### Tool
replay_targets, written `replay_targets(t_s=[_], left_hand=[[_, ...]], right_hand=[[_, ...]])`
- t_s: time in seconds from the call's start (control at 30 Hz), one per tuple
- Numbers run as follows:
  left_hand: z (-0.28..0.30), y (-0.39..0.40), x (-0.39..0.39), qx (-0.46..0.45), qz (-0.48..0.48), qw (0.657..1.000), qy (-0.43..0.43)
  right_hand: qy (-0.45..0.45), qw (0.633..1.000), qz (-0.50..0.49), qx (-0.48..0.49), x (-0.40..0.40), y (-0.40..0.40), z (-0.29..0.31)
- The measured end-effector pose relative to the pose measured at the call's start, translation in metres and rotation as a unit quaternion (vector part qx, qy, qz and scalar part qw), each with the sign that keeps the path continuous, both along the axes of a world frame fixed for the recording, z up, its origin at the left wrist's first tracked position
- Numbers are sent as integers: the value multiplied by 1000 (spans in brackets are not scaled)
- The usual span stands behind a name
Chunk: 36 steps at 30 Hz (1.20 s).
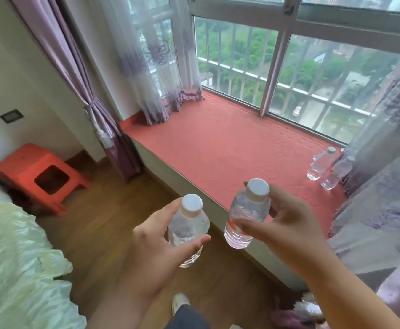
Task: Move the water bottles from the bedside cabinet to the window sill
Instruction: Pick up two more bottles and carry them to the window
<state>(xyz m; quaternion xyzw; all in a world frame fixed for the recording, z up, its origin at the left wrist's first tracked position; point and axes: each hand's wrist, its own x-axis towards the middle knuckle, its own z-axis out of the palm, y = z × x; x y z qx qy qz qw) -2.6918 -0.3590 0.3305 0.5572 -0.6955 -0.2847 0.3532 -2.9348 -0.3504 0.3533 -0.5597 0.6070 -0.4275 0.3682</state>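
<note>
My left hand (151, 252) grips a clear water bottle (189, 224) with a white cap, held upright over the wooden floor. In my right hand (287, 224) is a second clear bottle (246, 214) with a white cap and a red label, held just at the front edge of the window sill (230, 148). The sill is wide and covered with a red mat. At its far right, two more clear bottles (320, 163) (338, 173) stand close together beside the curtain. The bedside cabinet is out of view.
Sheer purple-patterned curtains hang at the sill's left end (161, 74) and right end (384, 143). An orange plastic stool (37, 172) stands on the floor at left. A bed with a pale green cover (16, 262) fills the lower left. Slippers (180, 302) lie below.
</note>
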Motion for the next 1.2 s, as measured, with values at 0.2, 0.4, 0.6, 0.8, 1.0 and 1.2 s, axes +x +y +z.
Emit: replay_targets(t_s=[0.2,0.4,0.6,0.8,1.0,1.2], left_hand=[[-11,-95,-25,22,-83,996,-11],[0,-208,-48,38,-181,983,9],[-2,-284,-74,20,-284,959,-12],[-8,-319,-107,55,-338,939,-5],[-10,-334,-154,56,-365,929,-12],[6,-349,-187,72,-360,930,-9]], right_hand=[[18,998,-57,30,-12,-57,-10],[43,987,-154,25,-20,-121,7],[68,963,-260,20,-26,-159,6],[46,938,-338,57,-40,-164,-2],[47,923,-376,70,-72,-170,-12],[27,927,-369,63,-117,-190,-15]])
